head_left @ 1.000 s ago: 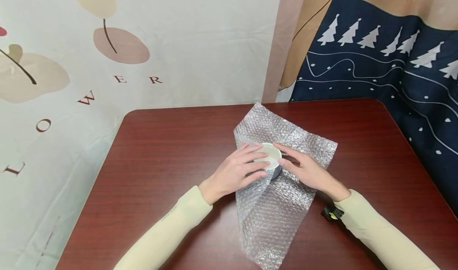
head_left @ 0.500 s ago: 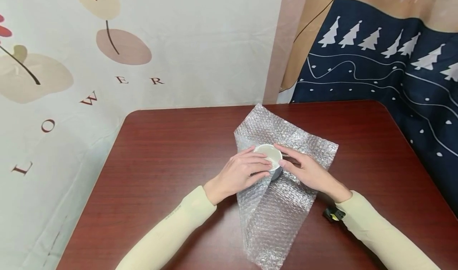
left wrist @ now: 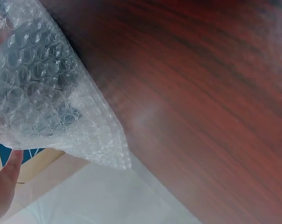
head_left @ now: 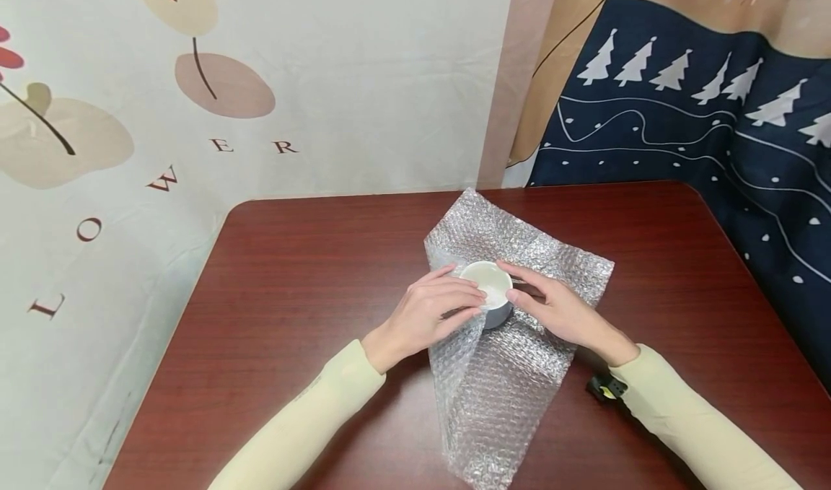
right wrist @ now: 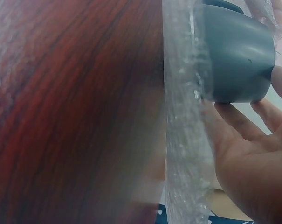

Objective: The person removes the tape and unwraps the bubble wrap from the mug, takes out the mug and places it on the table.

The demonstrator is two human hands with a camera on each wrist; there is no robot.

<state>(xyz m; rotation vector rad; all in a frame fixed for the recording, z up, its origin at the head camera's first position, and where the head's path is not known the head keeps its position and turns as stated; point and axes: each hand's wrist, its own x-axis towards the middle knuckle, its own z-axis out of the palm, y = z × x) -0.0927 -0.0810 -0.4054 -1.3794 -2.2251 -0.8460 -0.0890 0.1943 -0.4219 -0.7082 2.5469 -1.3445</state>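
Note:
A grey-blue cup (head_left: 497, 318) with a white inside stands on a sheet of bubble wrap (head_left: 503, 396). My right hand (head_left: 561, 313) holds the cup from the right, thumb and fingers spread around its side near the rim. In the right wrist view the cup's smooth outer wall (right wrist: 241, 56) shows, with the right hand (right wrist: 257, 158) around it. My left hand (head_left: 431, 309) holds a folded-over flap of the wrap against the cup's left side, fingertips at the rim. The left wrist view shows the flap (left wrist: 38, 79) covering most of that hand's fingers.
The dark red wooden table (head_left: 311, 281) extends around the wrap. A white printed cloth (head_left: 376, 79) hangs behind it, and a navy cloth with white trees (head_left: 649, 136) hangs at the right. A black strapped device (head_left: 605, 387) sits at my right wrist.
My left hand has drawn back slightly to the left, its fingers bending more, and more of the cup's rim and front wall shows. The right hand stays on the cup.

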